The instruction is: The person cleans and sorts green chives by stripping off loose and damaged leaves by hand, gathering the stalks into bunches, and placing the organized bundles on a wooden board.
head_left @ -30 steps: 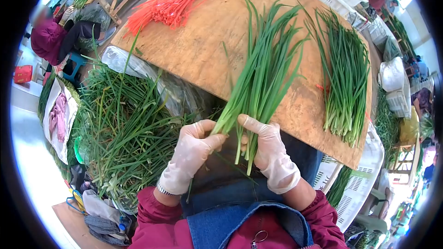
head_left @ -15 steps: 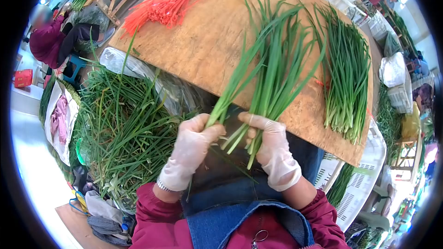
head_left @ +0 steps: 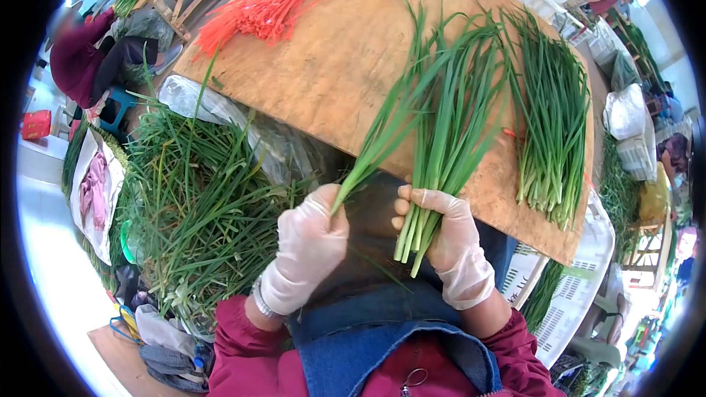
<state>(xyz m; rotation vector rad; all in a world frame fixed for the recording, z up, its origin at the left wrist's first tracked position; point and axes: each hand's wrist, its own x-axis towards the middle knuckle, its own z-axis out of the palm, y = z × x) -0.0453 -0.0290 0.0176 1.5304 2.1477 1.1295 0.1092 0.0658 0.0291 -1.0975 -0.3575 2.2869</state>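
Observation:
My left hand [head_left: 305, 246], in a thin whitish glove, is closed around the lower ends of a few garlic chives [head_left: 362, 165]. Their leaves slant up to the right and cross those of the other bunch. A thicker bunch of chives [head_left: 446, 140] is gripped near its pale cut ends by my gloved right hand [head_left: 454, 239], thumb across the stalks. Its leaf tips lie over the wooden board [head_left: 316, 95]. To the right on the board rests a large chive bundle [head_left: 551, 132], with a bit of red tie visible at its left side.
Red plastic ties [head_left: 268, 15] lie fanned at the board's far left. A heap of loose chives [head_left: 198, 206] fills the space left of my lap. White crates [head_left: 570, 301] stand at the right. A seated person [head_left: 77, 59] works at the upper left, another person at the upper right.
My hands have drawn slightly apart, the right one moving right and down. The stalks sticking out between the hands now sit in the right hand's bunch, and fewer show in the left.

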